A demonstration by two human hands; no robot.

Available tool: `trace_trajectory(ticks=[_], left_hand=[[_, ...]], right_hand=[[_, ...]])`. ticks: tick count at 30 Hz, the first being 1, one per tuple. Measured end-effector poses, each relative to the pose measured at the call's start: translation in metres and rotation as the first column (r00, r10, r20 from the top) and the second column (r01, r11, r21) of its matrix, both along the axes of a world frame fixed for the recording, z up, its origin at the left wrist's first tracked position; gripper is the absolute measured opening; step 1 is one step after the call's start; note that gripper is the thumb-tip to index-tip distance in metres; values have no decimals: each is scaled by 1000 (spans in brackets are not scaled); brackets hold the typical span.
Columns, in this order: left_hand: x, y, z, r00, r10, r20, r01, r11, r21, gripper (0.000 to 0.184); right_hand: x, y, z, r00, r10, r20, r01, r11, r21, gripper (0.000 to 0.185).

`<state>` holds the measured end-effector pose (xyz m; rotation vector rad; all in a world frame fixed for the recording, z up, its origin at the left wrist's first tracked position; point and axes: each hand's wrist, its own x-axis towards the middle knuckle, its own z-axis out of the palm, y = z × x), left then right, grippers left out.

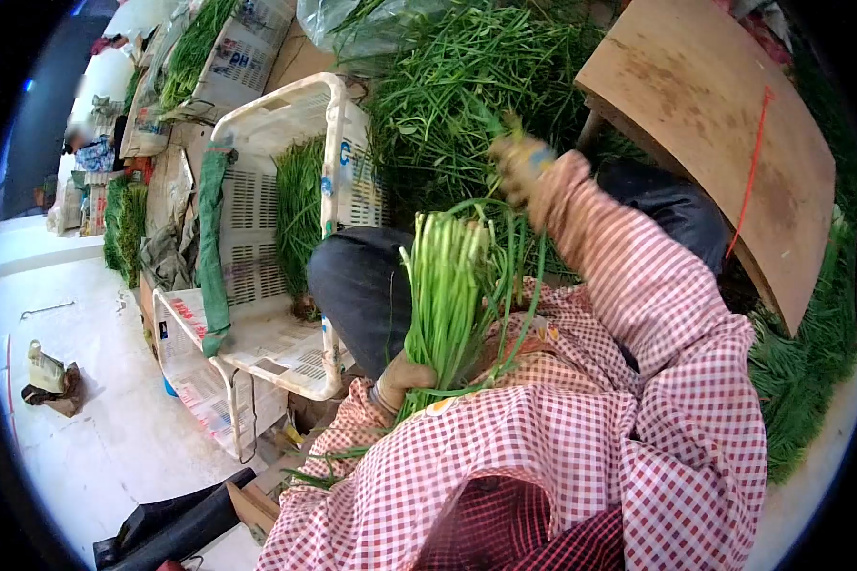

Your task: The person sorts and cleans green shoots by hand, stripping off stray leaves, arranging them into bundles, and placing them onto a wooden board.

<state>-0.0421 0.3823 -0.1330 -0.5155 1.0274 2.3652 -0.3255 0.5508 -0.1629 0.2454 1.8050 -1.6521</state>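
Note:
My left hand [405,381], in a tan glove, is wrapped round a thick bunch of green stalks [445,295]. The pale cut ends point up and away from me, and the leaves hang down by my sleeve. My right hand [524,169], gloved as well, reaches forward over a big heap of loose green leaves [467,76]. It is blurred, with some green wisps at its fingers, and I cannot make out whether it grips them. A white plastic crate [252,214] stands left of my knee with a bundle of greens [300,205] inside.
A curved wooden board [724,143] stands at the right, a red string on it. More greens [809,381] lie beyond it. Further crates [243,57] of greens are at upper left. A small bag [48,371] lies on the pale floor. A blurred person [90,147] is far left.

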Motion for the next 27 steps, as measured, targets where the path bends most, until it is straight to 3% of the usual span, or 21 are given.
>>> trace_trajectory(ticks=[1,3,5,7,9,10,12,15,17,20,22,23,25,26,27], left_hand=[[5,-2,0,998,47,32,-48,999,17,84],[10,-5,3,996,81,43,-83,996,35,81],[7,-1,10,993,111,41,-113,992,53,78],[2,9,21,983,168,80,-175,979,100,79],[-7,14,28,979,193,62,-195,980,37,79],[-10,16,27,981,185,62,-187,981,42,79],[-15,17,27,989,142,30,-140,989,-52,80],[-20,20,33,996,88,-4,-87,983,-164,83],[-28,24,43,998,67,-9,-68,985,-156,86],[-28,27,44,998,56,8,-55,991,-122,83],[-27,22,36,999,-38,9,39,978,-205,82],[-28,23,38,999,-38,10,39,978,-204,82],[-31,25,45,999,-25,23,29,983,-181,79],[-33,25,45,1000,-19,25,23,983,-182,79],[-34,25,45,999,-17,43,23,988,-154,78]], right_hand=[[-9,17,44,980,-100,171,103,995,-5,26],[-30,45,33,958,-284,43,287,953,-98,25],[-36,71,25,973,-231,-13,231,973,4,39],[-2,81,30,995,-3,97,16,991,-129,37],[57,61,61,963,132,237,-78,971,-226,46],[70,54,62,942,307,138,-260,924,-280,55],[93,36,34,882,442,-164,-467,867,-174,69],[90,30,39,857,463,-226,-501,851,-156,76],[82,36,68,731,581,-358,-598,798,74,77],[71,45,50,690,639,-338,-683,730,-14,72],[72,47,49,745,618,-251,-666,706,-239,60],[71,48,53,745,619,-249,-666,706,-239,60],[66,50,61,694,717,-68,-718,682,-139,59],[70,53,54,773,634,-33,-603,718,-349,62],[71,52,54,770,637,-31,-605,715,-352,62]])
